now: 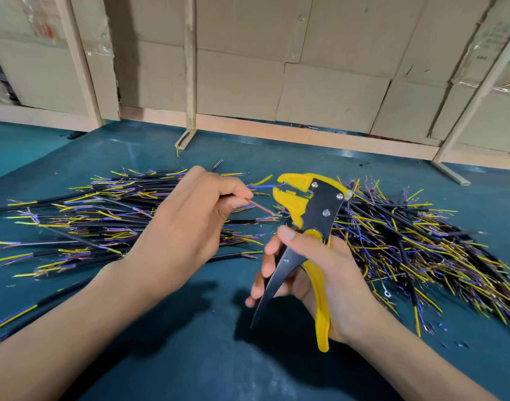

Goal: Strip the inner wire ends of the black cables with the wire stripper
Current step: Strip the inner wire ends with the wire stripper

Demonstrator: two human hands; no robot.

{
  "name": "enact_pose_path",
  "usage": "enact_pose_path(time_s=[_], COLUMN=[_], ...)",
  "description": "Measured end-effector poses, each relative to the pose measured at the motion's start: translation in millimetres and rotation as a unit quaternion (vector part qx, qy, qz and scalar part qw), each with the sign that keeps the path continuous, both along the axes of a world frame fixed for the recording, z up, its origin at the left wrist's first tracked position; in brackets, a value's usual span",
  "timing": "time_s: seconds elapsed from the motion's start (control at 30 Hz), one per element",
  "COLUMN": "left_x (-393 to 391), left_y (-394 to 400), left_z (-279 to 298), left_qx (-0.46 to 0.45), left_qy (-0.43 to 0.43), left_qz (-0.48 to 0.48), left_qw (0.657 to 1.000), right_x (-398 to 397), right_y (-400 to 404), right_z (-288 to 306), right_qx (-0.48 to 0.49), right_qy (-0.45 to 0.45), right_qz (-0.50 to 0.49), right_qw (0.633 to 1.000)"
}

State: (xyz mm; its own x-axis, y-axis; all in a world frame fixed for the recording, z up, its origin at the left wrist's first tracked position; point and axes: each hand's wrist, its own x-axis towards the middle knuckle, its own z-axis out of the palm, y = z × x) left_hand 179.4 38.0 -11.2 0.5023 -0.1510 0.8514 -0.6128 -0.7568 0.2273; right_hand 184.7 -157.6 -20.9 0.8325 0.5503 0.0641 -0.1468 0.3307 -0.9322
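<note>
My left hand [190, 224] pinches a black cable whose inner wires fan out past the fingertips: a blue wire [262, 186], a yellow one and a red-brown one [262, 208]. The blue wire's tip lies in the jaws of the yellow and black wire stripper [308, 209]. My right hand [320, 273] grips the stripper's handles, which stand spread apart. One pile of black cables [89, 224] with coloured ends lies on the left. Another pile [421, 250] lies on the right.
The work surface is a dark teal mat [204, 328] dotted with small insulation scraps. Cardboard panels in a wooden frame [276, 76] close off the back. A wooden post foot [185, 137] stands on the mat behind the left pile.
</note>
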Motion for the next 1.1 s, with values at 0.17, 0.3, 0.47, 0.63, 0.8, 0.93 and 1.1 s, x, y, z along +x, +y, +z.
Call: enact_pose_path(time_s=[0.17,0.3,0.47,0.63,0.8,0.93,1.1], left_x=[0,1,0,1,1,2,2], left_y=[-2,-4,-9,-4,-2,-2,-3], left_z=[-2,-6,-11,-9,-5,-4,-3], left_qx=[-0.036,-0.063,-0.1,-0.08,-0.049,-0.056,-0.032], left_qy=[-0.007,-0.004,0.021,0.021,-0.014,-0.015,-0.021], left_qz=[0.051,0.056,0.036,0.059,0.07,0.069,0.06], left_qw=[0.998,0.996,0.994,0.995,0.996,0.996,0.997], right_x=[-2,-2,-1,1,-5,-7,-7], right_y=[1,2,5,0,5,5,6], right_z=[-4,-6,-4,0,-7,-8,-6], right_qx=[-0.007,-0.004,0.056,0.05,-0.012,-0.021,-0.021], right_qy=[0.019,0.025,0.059,0.05,0.01,0.003,0.017], right_qz=[0.03,0.033,0.023,0.016,0.027,0.03,0.034], right_qw=[0.999,0.999,0.996,0.997,1.0,0.999,0.999])
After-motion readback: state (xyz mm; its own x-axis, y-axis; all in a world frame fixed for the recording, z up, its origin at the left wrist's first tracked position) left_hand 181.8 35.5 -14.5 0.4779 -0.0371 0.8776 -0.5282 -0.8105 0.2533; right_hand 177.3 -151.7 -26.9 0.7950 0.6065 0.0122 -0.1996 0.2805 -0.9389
